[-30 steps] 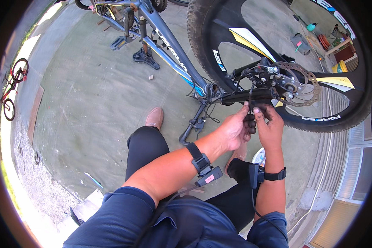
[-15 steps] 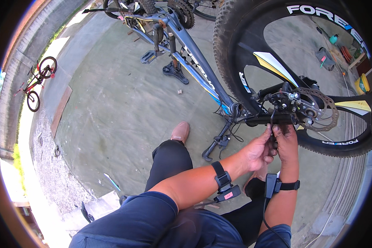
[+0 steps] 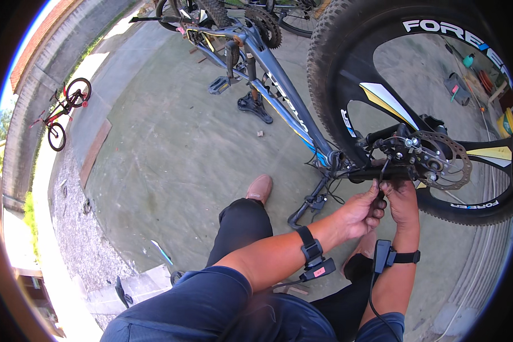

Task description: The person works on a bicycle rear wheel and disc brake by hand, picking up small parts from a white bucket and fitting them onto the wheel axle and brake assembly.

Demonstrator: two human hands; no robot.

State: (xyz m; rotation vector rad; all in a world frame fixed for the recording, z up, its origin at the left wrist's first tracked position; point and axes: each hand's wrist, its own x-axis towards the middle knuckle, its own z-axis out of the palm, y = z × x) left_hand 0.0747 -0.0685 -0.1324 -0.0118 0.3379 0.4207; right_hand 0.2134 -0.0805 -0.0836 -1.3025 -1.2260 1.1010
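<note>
An upside-down grey-blue bicycle frame (image 3: 268, 68) leans across the upper middle, its front wheel (image 3: 347, 62) at the upper right with a brake rotor (image 3: 456, 162) and caliper (image 3: 407, 148). Just under the black fork (image 3: 365, 174), my left hand (image 3: 365, 214) pinches a thin black cable (image 3: 385, 171); its fingertips look darkly smudged. My right hand (image 3: 403, 202) is closed on the same cable right beside it, fingertips partly hidden against the fork. The handlebar (image 3: 313, 202) with loose cables rests low, left of my hands.
A red-and-black bicycle (image 3: 62, 117) stands at the left near a wall (image 3: 34, 97). A wooden board (image 3: 94, 154) lies on the floor, and a black saddle (image 3: 255, 108) hangs below the frame. My feet (image 3: 259, 188) are below. At the right are grooved steps (image 3: 479, 268) and assorted garden items (image 3: 456, 85).
The whole scene has shifted right and down in the picture. My two hands stay together at the cable, my right fingers now tucked further under the fork.
</note>
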